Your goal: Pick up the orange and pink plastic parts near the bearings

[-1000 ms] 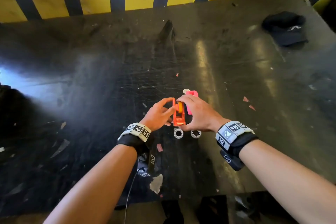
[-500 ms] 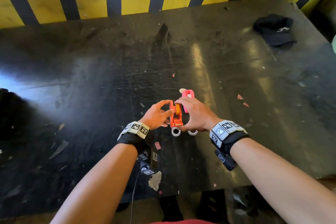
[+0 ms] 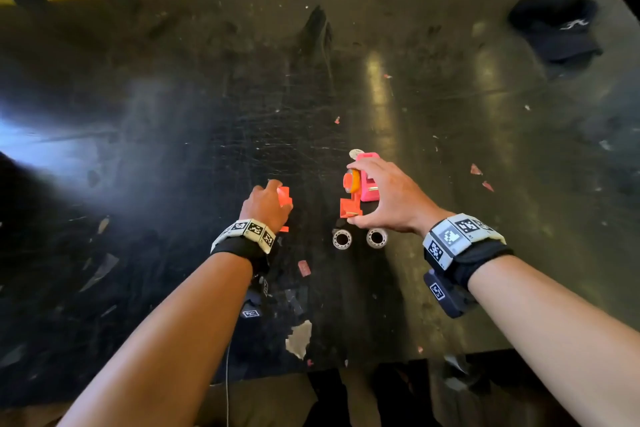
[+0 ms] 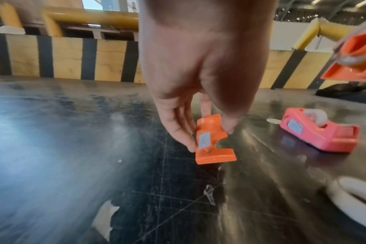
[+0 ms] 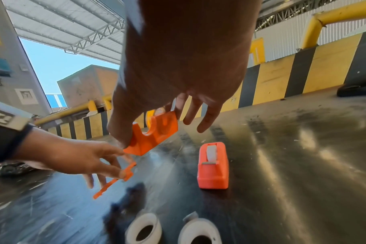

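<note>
From the head camera, my left hand [image 3: 266, 206] sits left of centre, fingers curled round a flat orange side plate [image 3: 284, 199] held low over the dark table [image 3: 173, 156]. My right hand [image 3: 391, 198] is just right of centre, gripping the orange dispenser body [image 3: 350, 199] between forefinger on top and thumb below, lifted clear of the table. A pink tape dispenser [image 3: 367, 184] stands behind it; two white tape rolls [image 3: 360, 238] lie below my right hand. A black cap [image 3: 554, 28] lies in the upper right.

In the left wrist view, at centre, my fingers [image 4: 182, 132] and thumb pinch the orange plate by its edges; the pink dispenser stands at the right.

In the right wrist view, my thumb and forefinger pinch the orange body at centre, the other fingers [image 5: 207, 118] spread free. My left hand pinches its plate at lower left.
</note>
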`<state>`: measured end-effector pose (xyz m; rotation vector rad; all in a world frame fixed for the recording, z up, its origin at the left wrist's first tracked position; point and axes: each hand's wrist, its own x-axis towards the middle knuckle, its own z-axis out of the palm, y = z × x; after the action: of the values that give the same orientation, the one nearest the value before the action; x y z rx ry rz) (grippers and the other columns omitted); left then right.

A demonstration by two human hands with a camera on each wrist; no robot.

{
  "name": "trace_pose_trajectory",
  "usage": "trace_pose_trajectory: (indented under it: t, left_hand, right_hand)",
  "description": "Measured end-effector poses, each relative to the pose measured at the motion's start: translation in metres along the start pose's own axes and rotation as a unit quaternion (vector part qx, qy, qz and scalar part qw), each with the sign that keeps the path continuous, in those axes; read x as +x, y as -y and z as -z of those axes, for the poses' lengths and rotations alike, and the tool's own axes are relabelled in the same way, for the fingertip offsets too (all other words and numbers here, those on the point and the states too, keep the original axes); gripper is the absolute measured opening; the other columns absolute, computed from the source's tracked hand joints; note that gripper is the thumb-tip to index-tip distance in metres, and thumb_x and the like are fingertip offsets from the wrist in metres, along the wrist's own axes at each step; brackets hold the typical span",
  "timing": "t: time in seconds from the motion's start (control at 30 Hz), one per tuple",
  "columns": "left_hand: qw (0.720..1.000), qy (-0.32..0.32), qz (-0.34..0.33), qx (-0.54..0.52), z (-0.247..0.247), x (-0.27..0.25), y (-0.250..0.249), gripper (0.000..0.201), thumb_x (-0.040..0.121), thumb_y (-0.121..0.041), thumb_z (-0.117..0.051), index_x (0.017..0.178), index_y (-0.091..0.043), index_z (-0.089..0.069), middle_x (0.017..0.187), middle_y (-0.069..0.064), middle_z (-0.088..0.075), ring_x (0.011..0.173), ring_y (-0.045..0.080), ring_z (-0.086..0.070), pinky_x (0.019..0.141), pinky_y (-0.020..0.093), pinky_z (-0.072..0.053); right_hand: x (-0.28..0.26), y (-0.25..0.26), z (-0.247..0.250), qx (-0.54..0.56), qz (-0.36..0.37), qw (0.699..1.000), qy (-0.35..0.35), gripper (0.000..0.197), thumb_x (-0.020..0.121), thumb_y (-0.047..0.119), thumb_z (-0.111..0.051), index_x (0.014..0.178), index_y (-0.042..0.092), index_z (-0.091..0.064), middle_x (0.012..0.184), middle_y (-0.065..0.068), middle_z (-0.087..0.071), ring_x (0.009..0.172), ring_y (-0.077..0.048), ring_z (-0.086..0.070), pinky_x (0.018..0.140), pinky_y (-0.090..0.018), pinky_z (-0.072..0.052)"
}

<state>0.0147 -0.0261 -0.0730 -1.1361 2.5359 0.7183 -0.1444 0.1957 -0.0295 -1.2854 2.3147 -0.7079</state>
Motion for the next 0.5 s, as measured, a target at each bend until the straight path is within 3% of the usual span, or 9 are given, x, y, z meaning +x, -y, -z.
trace_pose_trajectory:
  t: [0.07, 0.17, 0.37, 0.43, 0.5]
  left_hand:
    - [0.999, -0.001, -0.011, 0.032, -0.008, 0.008, -0.002, 0.056, 0.097, -0.039, -0.063, 0.146, -0.018, -0.045, 0.137, 0.022, -0.055, 0.118, 0.045, -0.062, 0.098, 0.051, -0.050]
    - [0.998, -0.015, -0.020, 0.050, -0.018, 0.014, -0.006, 0.058, 0.096, -0.040, -0.064, 0.146, -0.018, -0.044, 0.140, 0.022, -0.052, 0.118, 0.045, -0.062, 0.097, 0.051, -0.051]
    - [0.998, -0.060, -0.033, 0.002, -0.013, 0.003, -0.018, 0.067, 0.098, -0.051, -0.057, 0.153, -0.021, -0.035, 0.149, 0.018, -0.044, 0.130, 0.042, -0.052, 0.101, 0.052, -0.050]
    - [0.990, -0.083, -0.107, -0.043, -0.005, -0.009, -0.032, 0.054, 0.097, -0.053, -0.056, 0.140, -0.020, -0.053, 0.134, 0.011, -0.061, 0.123, 0.031, -0.060, 0.099, 0.042, -0.051]
    - [0.980, -0.040, -0.150, -0.122, 0.004, -0.024, -0.050, 0.047, 0.095, -0.055, -0.060, 0.126, -0.019, -0.064, 0.113, 0.000, -0.074, 0.105, 0.015, -0.070, 0.095, 0.032, -0.054]
  right_hand:
    - [0.000, 0.001, -0.007, 0.003, 0.000, 1.000, 0.004, 0.094, 0.068, 0.038, -0.095, 0.148, 0.018, -0.050, 0.152, 0.000, -0.051, 0.142, -0.017, -0.041, 0.103, -0.018, -0.028]
    - [-0.002, 0.003, -0.015, 0.008, -0.006, 1.000, 0.009, 0.094, 0.069, 0.038, -0.094, 0.149, 0.019, -0.049, 0.151, 0.002, -0.051, 0.140, -0.019, -0.045, 0.102, -0.022, -0.031]
    - [-0.006, 0.008, -0.012, 0.003, -0.012, 1.000, 0.026, 0.097, 0.071, 0.040, -0.094, 0.152, 0.020, -0.046, 0.153, 0.003, -0.049, 0.137, -0.017, -0.045, 0.101, -0.022, -0.031]
    - [-0.008, 0.012, -0.007, 0.004, -0.015, 0.999, 0.029, 0.097, 0.071, 0.040, -0.093, 0.153, 0.019, -0.046, 0.153, 0.002, -0.049, 0.138, -0.018, -0.045, 0.102, -0.023, -0.032]
    - [-0.010, 0.017, -0.003, 0.006, -0.017, 0.999, 0.030, 0.096, 0.071, 0.041, -0.093, 0.152, 0.020, -0.046, 0.153, 0.002, -0.050, 0.139, -0.019, -0.045, 0.104, -0.025, -0.034]
